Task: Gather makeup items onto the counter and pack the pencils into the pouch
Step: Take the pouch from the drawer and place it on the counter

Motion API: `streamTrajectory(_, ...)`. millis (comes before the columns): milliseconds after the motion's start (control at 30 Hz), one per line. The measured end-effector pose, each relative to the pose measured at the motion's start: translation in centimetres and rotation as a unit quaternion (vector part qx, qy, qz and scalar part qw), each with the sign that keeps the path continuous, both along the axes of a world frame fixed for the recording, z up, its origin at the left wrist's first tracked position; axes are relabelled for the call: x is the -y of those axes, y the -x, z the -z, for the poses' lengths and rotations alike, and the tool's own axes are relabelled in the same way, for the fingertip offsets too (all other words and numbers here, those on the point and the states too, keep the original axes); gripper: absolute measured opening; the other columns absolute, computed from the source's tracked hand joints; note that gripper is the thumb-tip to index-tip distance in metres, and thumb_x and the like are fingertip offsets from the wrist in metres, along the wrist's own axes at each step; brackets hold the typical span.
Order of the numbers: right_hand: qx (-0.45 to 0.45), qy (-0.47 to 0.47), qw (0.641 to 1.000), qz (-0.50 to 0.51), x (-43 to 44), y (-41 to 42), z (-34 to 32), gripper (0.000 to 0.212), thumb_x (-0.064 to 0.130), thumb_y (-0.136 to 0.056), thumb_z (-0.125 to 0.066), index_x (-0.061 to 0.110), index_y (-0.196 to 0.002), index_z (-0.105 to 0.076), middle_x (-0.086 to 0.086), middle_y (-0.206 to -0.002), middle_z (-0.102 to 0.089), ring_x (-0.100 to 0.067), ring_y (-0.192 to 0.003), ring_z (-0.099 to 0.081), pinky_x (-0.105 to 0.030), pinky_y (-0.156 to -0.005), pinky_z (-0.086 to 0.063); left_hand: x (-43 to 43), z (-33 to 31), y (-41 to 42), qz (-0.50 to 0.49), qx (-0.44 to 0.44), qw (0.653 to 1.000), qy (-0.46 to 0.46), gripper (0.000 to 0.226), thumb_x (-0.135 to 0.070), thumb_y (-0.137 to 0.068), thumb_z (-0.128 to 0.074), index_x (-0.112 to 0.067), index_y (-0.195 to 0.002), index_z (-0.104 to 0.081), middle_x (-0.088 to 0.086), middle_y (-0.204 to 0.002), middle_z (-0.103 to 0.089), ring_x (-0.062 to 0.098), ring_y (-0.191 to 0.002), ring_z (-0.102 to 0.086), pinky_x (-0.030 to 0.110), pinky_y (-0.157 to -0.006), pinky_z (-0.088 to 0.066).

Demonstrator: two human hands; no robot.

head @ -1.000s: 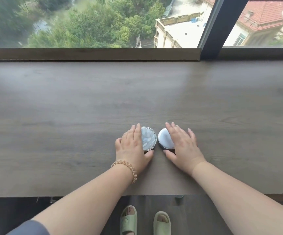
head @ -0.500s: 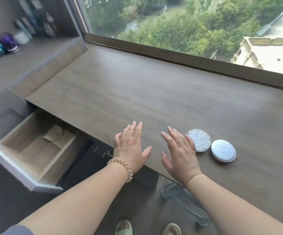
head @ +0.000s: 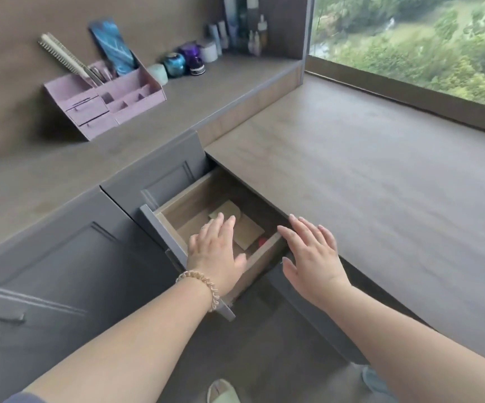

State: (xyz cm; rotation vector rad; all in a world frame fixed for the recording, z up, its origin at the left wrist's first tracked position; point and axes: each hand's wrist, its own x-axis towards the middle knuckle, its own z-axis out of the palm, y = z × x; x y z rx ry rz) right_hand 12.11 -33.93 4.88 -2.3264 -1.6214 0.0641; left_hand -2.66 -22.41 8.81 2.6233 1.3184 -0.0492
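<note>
An open wooden drawer [head: 169, 225] sticks out below the grey-brown counter [head: 366, 175]. Inside lie beige flat pieces [head: 248, 232] and a small red item [head: 262, 242], too small to identify. My left hand [head: 216, 250] hovers over the drawer's front part, palm down, fingers apart, holding nothing. My right hand [head: 312, 253] floats over the drawer's right corner and the counter's near edge, also spread and empty. No pencils or pouch show in this view.
A pink organizer [head: 104, 97] with a comb and tools stands on the raised side shelf [head: 177, 112]. Jars and bottles [head: 194, 58] line the shelf's back. Grey cabinet doors [head: 61, 271] are on the left. A window [head: 410, 39] runs behind the counter.
My view swung left, away from the two round compacts, which are out of sight now. Both hands left the compacts and moved over to the open drawer.
</note>
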Motion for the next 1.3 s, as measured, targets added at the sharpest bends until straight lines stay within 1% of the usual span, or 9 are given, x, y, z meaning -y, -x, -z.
streamTrajectory(133, -0.023, 0.053, 0.998, -0.01, -7.4, 4.2, 2.0, 0.061, 0.029, -0.091, -0.046, 0.03, -0.146, -0.021, 0.001, -0.159, -0.01, -0.019, -0.145, -0.012, -0.034, -0.115, 0.004, -7.6, 1.1, 4.9, 0.054, -0.052, 0.997, 0.011, 0.068, -0.042, -0.089, -0.049, -0.026, -0.147, -0.017, -0.001, -0.158, -0.019, 0.017, -0.144, -0.017, 0.043, -0.116, -0.014)
streamTrajectory(300, -0.057, 0.102, 0.993, 0.001, -13.4, 5.8, 4.2, 0.057, 0.027, -0.088, -0.047, 0.026, -0.143, -0.029, -0.002, -0.155, -0.023, -0.021, -0.136, -0.033, -0.043, -0.117, -0.01, -13.4, 3.3, 5.7, 0.052, -0.057, 0.995, 0.058, 0.07, -0.042, -0.089, -0.051, -0.024, -0.147, -0.016, -0.003, -0.155, -0.027, 0.016, -0.141, -0.026, 0.042, -0.116, -0.018)
streamTrajectory(400, -0.06, 0.133, 0.989, 0.002, -16.3, 4.7, 5.5, 0.058, 0.032, -0.09, -0.046, 0.026, -0.144, -0.024, -0.002, -0.155, -0.021, -0.021, -0.137, -0.031, -0.044, -0.116, -0.009, -15.1, 5.4, 3.8, 0.049, -0.042, 0.993, 0.096, 0.072, -0.042, -0.088, -0.051, -0.023, -0.147, -0.015, -0.005, -0.153, -0.031, 0.016, -0.139, -0.031, 0.042, -0.114, -0.021)
streamTrajectory(600, -0.054, 0.235, 0.97, 0.014, -22.1, 1.8, 9.9, 0.061, 0.044, -0.091, -0.048, 0.023, -0.143, -0.022, -0.008, -0.144, -0.041, -0.031, -0.122, -0.049, -0.048, -0.109, -0.027, -18.0, 10.0, -0.3, 0.008, -0.099, 0.983, 0.153, 0.075, -0.043, -0.088, -0.05, -0.024, -0.148, -0.01, 0.002, -0.158, -0.018, 0.02, -0.142, -0.024, 0.044, -0.113, -0.02)
streamTrajectory(767, -0.109, 0.301, 0.946, 0.055, -24.7, 1.0, 13.3, 0.068, 0.039, -0.092, -0.045, 0.024, -0.148, -0.009, -0.008, -0.147, -0.036, -0.031, -0.132, -0.038, -0.049, -0.111, -0.02, -19.5, 13.9, -2.2, -0.014, -0.158, 0.965, 0.207, 0.075, -0.038, -0.086, -0.052, -0.025, -0.147, -0.011, 0.006, -0.16, -0.009, 0.024, -0.142, -0.021, 0.043, -0.109, -0.023)
streamTrajectory(900, -0.078, 0.359, 0.929, 0.046, -25.7, 1.4, 14.9, 0.076, 0.024, -0.089, -0.049, 0.023, -0.149, -0.003, -0.013, -0.149, -0.029, -0.032, -0.133, -0.034, -0.052, -0.111, -0.016, -20.0, 16.5, -3.6, -0.026, -0.174, 0.955, 0.24, 0.076, -0.03, -0.081, -0.054, -0.028, -0.145, -0.014, 0.007, -0.159, -0.009, 0.025, -0.141, -0.022, 0.043, -0.106, -0.026)
streamTrajectory(1100, -0.077, 0.315, 0.943, 0.076, -26.0, 1.4, 15.9, 0.092, 0.011, -0.073, -0.062, 0.028, -0.146, -0.008, -0.011, -0.129, -0.041, -0.032, -0.116, -0.042, -0.047, -0.092, -0.032, -20.0, 18.1, -3.9, -0.049, -0.172, 0.942, 0.284, 0.075, -0.028, -0.082, -0.052, -0.029, -0.146, -0.013, 0.006, -0.156, -0.017, 0.025, -0.137, -0.029, 0.043, -0.104, -0.029)
streamTrajectory(1167, -0.097, 0.293, 0.947, 0.09, -26.1, 1.3, 15.6, 0.084, 0.011, -0.076, -0.059, 0.031, -0.144, -0.014, -0.009, -0.126, -0.042, -0.03, -0.115, -0.044, -0.045, -0.091, -0.032, -20.1, 18.0, -3.8, -0.074, -0.147, 0.94, 0.298, 0.068, -0.028, -0.083, -0.051, -0.029, -0.144, -0.02, 0.004, -0.151, -0.028, 0.026, -0.133, -0.035, 0.044, -0.102, -0.032)
streamTrajectory(1300, -0.183, 0.253, 0.944, 0.105, -25.8, 2.4, 13.5, 0.069, 0.004, -0.081, -0.05, 0.031, -0.14, -0.026, -0.006, -0.122, -0.047, -0.031, -0.102, -0.056, -0.047, -0.1, -0.031, -20.7, 17.0, -3.1, -0.181, -0.029, 0.905, 0.383, 0.047, -0.022, -0.082, -0.048, -0.028, -0.128, -0.043, 0.003, -0.117, -0.058, 0.03, -0.102, -0.058, 0.037, -0.087, -0.048)
